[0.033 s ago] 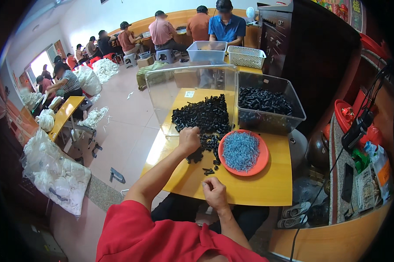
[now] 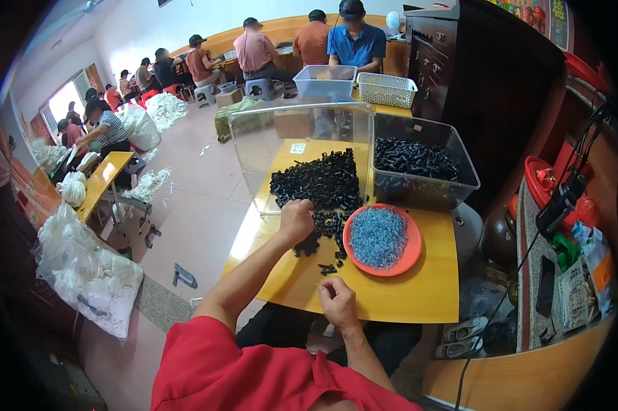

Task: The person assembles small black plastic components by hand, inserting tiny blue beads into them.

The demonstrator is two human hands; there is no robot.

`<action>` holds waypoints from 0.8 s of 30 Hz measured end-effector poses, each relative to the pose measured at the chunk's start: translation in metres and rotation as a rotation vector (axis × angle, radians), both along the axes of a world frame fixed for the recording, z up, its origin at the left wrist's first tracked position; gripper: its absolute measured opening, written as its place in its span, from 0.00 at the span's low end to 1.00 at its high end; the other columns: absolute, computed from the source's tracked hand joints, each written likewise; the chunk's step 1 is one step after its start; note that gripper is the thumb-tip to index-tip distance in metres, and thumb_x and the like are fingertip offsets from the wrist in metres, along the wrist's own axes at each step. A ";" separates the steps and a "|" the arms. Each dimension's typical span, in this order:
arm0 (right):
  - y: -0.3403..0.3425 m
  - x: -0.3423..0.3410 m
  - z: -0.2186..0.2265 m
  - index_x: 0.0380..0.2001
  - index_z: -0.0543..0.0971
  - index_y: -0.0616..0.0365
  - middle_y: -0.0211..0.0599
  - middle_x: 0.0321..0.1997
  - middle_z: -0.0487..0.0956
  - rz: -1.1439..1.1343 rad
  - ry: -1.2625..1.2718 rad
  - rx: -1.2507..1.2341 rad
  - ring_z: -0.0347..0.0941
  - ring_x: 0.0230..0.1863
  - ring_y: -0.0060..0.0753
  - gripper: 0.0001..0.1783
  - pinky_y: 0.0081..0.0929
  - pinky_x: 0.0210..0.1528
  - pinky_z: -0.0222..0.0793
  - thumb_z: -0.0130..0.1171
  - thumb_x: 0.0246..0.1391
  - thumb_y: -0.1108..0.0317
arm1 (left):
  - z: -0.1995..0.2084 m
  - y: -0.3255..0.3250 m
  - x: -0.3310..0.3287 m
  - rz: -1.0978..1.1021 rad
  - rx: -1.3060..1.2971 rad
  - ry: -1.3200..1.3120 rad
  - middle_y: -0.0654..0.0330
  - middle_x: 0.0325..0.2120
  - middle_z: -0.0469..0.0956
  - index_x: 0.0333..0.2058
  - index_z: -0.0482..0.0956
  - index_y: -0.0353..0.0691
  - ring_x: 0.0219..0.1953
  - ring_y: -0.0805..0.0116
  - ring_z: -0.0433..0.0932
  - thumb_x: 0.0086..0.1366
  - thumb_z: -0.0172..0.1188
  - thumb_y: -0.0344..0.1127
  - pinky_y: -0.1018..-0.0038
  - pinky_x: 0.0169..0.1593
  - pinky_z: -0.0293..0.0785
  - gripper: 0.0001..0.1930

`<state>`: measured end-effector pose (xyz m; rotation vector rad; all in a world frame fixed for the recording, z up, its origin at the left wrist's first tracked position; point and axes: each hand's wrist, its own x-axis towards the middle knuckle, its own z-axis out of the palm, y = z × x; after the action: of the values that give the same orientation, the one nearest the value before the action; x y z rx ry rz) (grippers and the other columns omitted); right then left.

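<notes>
My left hand (image 2: 296, 222) is closed at the near left edge of a heap of small black plastic parts (image 2: 316, 179). Its fingertips are partly hidden, and what they hold cannot be made out. Lower down, over the table's front edge, my right hand (image 2: 337, 303) has thumb and forefinger pinched together; anything between them is too small to name. A few loose black parts (image 2: 328, 269) lie just beyond it on the yellow table (image 2: 405, 296). To the right, a red-orange plate (image 2: 414, 248) holds many tiny bluish, see-through pieces (image 2: 377, 237).
Clear plastic walls (image 2: 254, 154) stand around the heap. Behind the plate is a clear bin (image 2: 453, 183) of black parts. A translucent tub (image 2: 324, 83) and a white basket (image 2: 387, 91) stand farther back, before a person in blue (image 2: 357, 42). White bags (image 2: 89, 267) lie left.
</notes>
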<state>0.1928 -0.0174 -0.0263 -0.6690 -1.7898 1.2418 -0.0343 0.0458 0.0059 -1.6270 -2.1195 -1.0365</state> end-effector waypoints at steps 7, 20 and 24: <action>0.005 -0.006 -0.012 0.32 0.76 0.62 0.32 0.25 0.76 0.040 0.109 -0.147 0.71 0.25 0.19 0.04 0.20 0.29 0.67 0.55 0.51 0.76 | 0.019 -0.088 0.041 -0.197 0.095 -0.889 0.59 0.24 0.77 0.33 0.76 0.34 0.27 0.71 0.77 0.55 0.54 0.20 0.77 0.29 0.72 0.07; 0.004 0.000 0.003 0.34 0.76 0.65 0.31 0.31 0.76 0.065 -0.069 -0.454 0.72 0.30 0.19 0.05 0.18 0.33 0.68 0.54 0.52 0.78 | -0.003 -0.128 0.030 -0.490 -0.007 -1.457 0.55 0.33 0.78 0.40 0.74 0.31 0.31 0.67 0.78 0.53 0.59 0.19 0.74 0.35 0.75 0.14; 0.006 -0.005 0.024 0.37 0.75 0.66 0.30 0.30 0.76 0.085 0.085 -0.484 0.72 0.29 0.19 0.06 0.16 0.33 0.68 0.53 0.56 0.76 | -0.019 -0.117 0.026 -0.660 0.024 -1.675 0.55 0.34 0.78 0.40 0.75 0.32 0.32 0.67 0.78 0.53 0.62 0.20 0.74 0.36 0.75 0.14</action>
<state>0.1874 -0.0116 -0.0019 -0.7969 -1.4668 1.7598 -0.0082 -0.0708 -0.0130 -1.5229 -2.0009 -3.4833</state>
